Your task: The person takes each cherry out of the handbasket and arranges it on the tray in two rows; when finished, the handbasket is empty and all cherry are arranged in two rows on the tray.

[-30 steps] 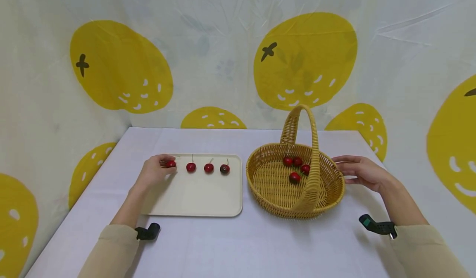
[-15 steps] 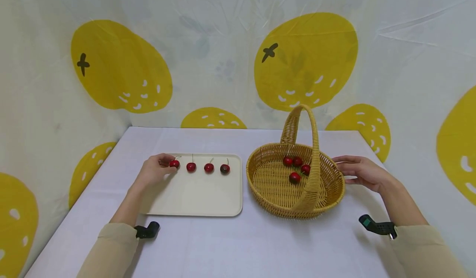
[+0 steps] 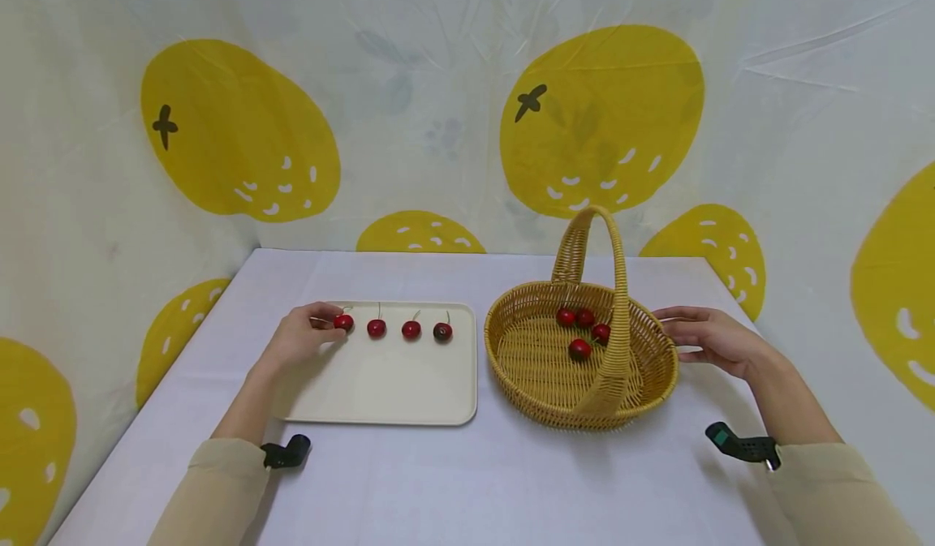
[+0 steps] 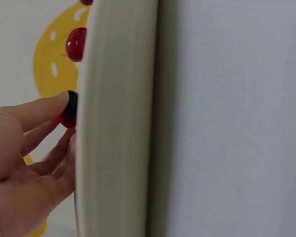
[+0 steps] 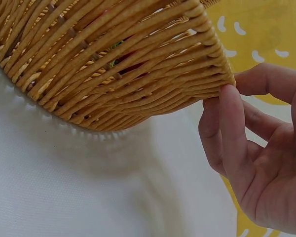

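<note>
In the head view my left hand [image 3: 298, 337] is at the left part of a cream tray [image 3: 387, 392]. Thumb and fingertips pinch a red cherry [image 3: 344, 323] with a thin stem, the leftmost in a row along the tray's far side. The left wrist view has the thumb against this cherry's dark side [image 4: 71, 108], partly hidden behind the tray's edge. On the right, my right hand [image 3: 719, 340] holds the rim of a woven basket [image 3: 511, 371] between thumb and index finger, seen close up in the right wrist view. Several cherries [image 3: 580, 350] lie inside the basket.
To the right of the held cherry, three more cherries [image 3: 411, 330] stand spaced out on the tray, stems up. The basket's tall arched handle [image 3: 619, 319] rises over its right half. A white cloth covers the table [image 3: 467, 481]; a lemon-print curtain [image 3: 424, 124] hangs behind.
The left hand's cherry has shifted slightly right and more of it shows beyond the fingertips; it is nearly still over the last half second. The right hand and basket have stayed put.
</note>
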A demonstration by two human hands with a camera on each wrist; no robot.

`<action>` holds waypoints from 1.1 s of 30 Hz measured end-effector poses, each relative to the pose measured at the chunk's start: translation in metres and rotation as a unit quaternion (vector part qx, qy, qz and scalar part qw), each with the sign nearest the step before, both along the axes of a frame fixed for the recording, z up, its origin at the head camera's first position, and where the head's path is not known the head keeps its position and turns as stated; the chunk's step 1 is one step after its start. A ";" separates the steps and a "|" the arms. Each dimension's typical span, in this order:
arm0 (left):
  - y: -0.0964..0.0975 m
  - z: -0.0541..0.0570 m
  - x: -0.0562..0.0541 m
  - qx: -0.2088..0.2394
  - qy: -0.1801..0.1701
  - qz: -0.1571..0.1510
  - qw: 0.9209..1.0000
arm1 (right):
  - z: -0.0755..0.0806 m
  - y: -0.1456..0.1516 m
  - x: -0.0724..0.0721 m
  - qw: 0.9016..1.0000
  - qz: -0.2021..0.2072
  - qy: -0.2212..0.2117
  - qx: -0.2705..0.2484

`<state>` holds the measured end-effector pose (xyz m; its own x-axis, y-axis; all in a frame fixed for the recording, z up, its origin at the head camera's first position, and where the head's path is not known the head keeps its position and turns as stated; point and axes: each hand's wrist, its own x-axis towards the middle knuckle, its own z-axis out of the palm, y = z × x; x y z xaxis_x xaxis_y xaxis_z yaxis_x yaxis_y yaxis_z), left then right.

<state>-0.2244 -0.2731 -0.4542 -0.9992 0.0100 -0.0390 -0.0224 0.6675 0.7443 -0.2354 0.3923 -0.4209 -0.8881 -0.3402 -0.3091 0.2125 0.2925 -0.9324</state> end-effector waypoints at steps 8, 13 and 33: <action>0.002 -0.005 -0.002 -0.004 0.002 -0.003 1.000 | -0.001 0.001 0.000 1.000 0.001 0.001 -0.004; 0.001 -0.004 -0.001 -0.010 -0.008 0.000 1.000 | -0.001 0.001 0.000 1.000 0.000 0.003 0.002; -0.004 0.009 0.007 0.002 -0.017 -0.015 1.000 | 0.000 0.000 0.000 1.000 -0.003 0.002 0.000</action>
<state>-0.2177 -0.2768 -0.4455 -0.9965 0.0398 -0.0737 -0.0285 0.6658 0.7455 -0.2354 0.3926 -0.4208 -0.8909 -0.3356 -0.3059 0.2108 0.2910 -0.9332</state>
